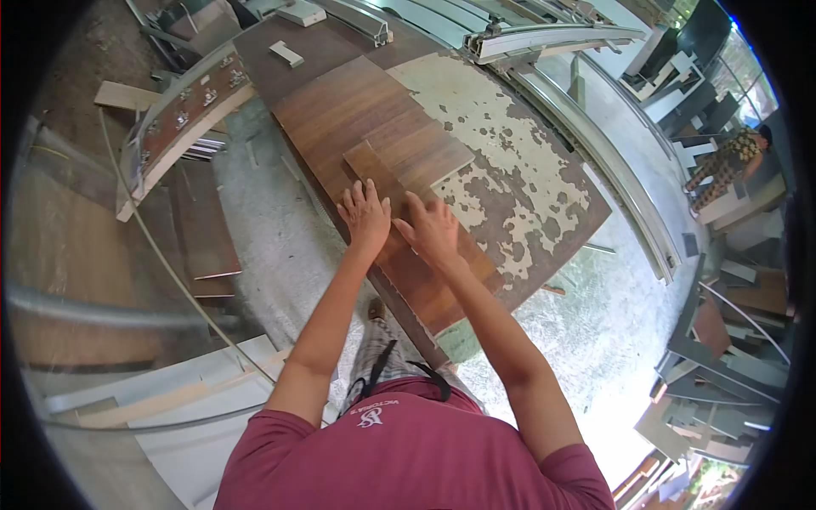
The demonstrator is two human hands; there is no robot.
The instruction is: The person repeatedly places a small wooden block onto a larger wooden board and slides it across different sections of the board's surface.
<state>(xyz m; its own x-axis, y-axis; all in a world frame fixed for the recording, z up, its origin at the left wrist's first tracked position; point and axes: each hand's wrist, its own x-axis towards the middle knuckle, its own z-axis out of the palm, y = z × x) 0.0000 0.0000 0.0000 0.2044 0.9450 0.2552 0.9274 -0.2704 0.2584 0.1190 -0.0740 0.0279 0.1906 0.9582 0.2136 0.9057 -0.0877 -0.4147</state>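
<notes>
My left hand (365,214) rests with spread fingers on a narrow brown wood-grain board (365,160). To its right, my right hand (432,228) touches the same board, its fingers bent and apart, holding nothing. The narrow board lies over wider wood-grain panels (348,98). Those panels lie on a dark worktable (270,64) whose right part has a patchy, peeled surface. Part of the narrow board is hidden under my hands.
A metal rail (595,161) curves past the table's right side. Small light block (286,54) sits on the far end. A curved piece with metal fittings (191,106) stands left. Another person (733,166) is at far right. Board offcuts (722,374) are piled lower right.
</notes>
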